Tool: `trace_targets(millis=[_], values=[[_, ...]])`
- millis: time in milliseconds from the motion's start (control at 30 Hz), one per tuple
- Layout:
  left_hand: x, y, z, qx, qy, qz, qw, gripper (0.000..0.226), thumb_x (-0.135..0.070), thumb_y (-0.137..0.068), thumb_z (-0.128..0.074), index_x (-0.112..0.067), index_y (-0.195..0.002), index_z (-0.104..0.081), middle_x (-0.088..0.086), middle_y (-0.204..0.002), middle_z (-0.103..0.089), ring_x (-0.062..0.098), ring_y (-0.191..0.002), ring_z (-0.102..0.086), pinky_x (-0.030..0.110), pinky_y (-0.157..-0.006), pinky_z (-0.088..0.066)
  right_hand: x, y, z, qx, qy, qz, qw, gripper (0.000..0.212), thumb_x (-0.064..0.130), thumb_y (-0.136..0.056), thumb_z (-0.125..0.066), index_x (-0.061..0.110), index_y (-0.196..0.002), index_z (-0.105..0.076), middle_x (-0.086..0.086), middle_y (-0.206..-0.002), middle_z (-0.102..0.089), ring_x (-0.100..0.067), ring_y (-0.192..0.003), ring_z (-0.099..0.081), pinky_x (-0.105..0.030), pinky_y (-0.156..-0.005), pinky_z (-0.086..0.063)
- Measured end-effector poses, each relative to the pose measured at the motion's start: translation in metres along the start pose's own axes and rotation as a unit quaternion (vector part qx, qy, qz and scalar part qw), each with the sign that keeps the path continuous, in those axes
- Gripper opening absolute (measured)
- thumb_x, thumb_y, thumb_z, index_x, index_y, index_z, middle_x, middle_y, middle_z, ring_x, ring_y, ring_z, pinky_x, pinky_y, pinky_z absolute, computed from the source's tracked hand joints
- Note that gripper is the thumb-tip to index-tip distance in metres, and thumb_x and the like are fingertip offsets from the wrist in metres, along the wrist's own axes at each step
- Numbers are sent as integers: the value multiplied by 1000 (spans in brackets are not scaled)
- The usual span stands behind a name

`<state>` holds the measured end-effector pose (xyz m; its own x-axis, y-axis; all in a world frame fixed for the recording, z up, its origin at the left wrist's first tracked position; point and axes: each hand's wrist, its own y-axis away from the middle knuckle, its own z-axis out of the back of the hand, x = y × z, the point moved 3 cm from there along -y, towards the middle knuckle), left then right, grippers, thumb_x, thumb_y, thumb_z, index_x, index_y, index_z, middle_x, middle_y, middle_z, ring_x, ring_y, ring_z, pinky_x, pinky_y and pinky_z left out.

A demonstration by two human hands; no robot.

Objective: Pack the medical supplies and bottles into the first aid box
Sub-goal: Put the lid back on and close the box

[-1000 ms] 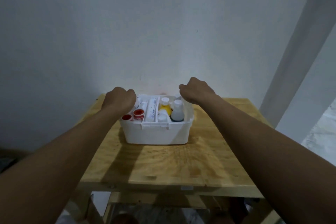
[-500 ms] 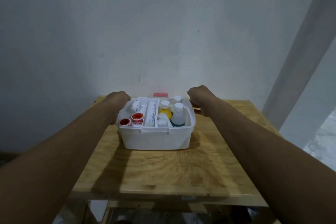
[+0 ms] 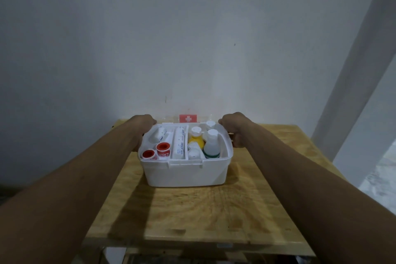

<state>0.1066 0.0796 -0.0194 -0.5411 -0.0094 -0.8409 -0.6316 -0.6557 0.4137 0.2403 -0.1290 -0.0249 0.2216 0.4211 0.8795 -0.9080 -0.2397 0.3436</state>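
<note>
On wooden counter [image 3: 192,210], left hand [image 3: 142,123] and right hand [image 3: 232,124] flanking packed first aid box [image 3: 186,172]; grip state hidden, cannot tell.

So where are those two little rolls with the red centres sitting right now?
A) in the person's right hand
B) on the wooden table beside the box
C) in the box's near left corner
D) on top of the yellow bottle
C: both red-centred rolls stand inside the white first aid box, in its near left corner, left of the long white tube.
</note>
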Motion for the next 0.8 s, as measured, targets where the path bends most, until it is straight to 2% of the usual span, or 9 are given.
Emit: trace_targets(millis=[67,133,200,267,400,500,700,800], values=[[0,1,-1,-6,-5,-1,1000,17,-18,-97,-51,-4,-88,-54,14,-85,-57,31,-76,-58,44,-71,-52,2,1,0,1,-12,1,1000,10,8,-94,-49,5,-91,-58,-14,-87,-59,-28,-86,-60,-45,-94,-54],[1,2,1,-16,15,12,1000,16,-19,-96,-54,-3,-96,-57,17,-101,-66,34,-95,-66,47,-87,-55,3,3,1,7,-37,1,999,11,6,-93,-48,5,-97,-58,-13,-88,-57,-28,-87,-59,-41,-93,-54],[4,0,4,-25,61,21,998,17,-20,-94,-58,-7,-104,-60,15,-106,-68,34,-94,-67,46,-87,-56,4,5,3,20,-72,5,997,16,5,-92,-46,5,-101,-59,-13,-94,-58,-27,-86,-56,-37,-81,-52],[4,-1,5,-23,104,1,994,20,-16,-92,-61,-9,-110,-63,13,-104,-68,33,-90,-67,47,-84,-57,6,9,5,25,-114,10,993,19,7,-91,-43,6,-103,-58,-15,-100,-62,-27,-85,-56,-37,-76,-50],[1,-2,7,10,183,-50,982,36,-4,-94,-53,-17,-127,-59,5,-119,-66,33,-102,-67,48,-87,-56,10,13,10,34,-180,1,983,26,19,-92,-42,12,-109,-60,-15,-108,-69,-28,-94,-60,-38,-77,-53],[-1,1,9,-6,195,-68,978,37,-2,-94,-45,-20,-122,-61,2,-119,-67,30,-110,-64,44,-92,-54,14,18,14,52,-194,2,980,34,31,-96,-40,12,-113,-63,-13,-112,-68,-26,-99,-56,-41,-85,-49],[-4,17,19,7,242,-51,969,34,-26,-97,-36,-18,-111,-65,2,-112,-71,28,-106,-62,43,-92,-50,21,28,24,67,-189,7,980,49,47,-98,-35,12,-109,-67,-15,-116,-65,-30,-110,-56,-44,-94,-49],[-2,25,24,32,226,-51,972,37,-38,-99,-36,-17,-110,-65,3,-113,-70,29,-108,-61,42,-95,-48,21,34,29,80,-166,10,983,51,50,-96,-37,13,-105,-70,-14,-118,-64,-30,-113,-54,-49,-105,-41]])
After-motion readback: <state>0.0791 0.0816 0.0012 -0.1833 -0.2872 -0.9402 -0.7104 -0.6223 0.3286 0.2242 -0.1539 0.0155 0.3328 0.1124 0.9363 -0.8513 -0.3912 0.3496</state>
